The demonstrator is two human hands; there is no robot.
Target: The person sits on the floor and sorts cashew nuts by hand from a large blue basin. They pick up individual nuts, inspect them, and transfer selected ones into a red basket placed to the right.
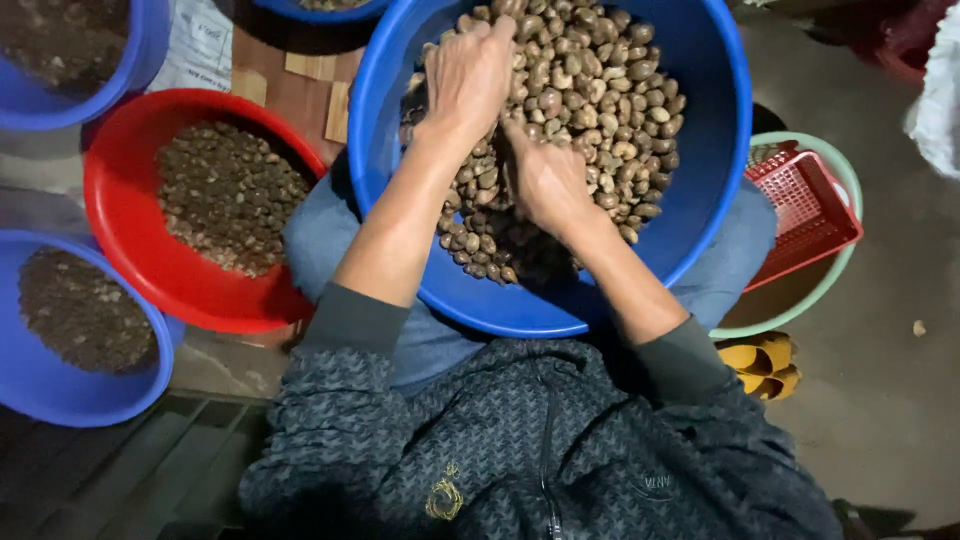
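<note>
Dark patterned jacket nearest cam, sleeves pushed up. Big blue basin sits on lap, full of brown nuts. R hand dug into pile, fingers buried, can't tell grip. L hand flat on top, fingers together, palm down. Left side: red basin w/ smaller bits, blue tub. Right: red basket in green bowl.

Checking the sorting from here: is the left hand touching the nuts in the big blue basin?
Touching. The head view shows the left hand lying palm-down on the nuts in the blue basin.
</note>
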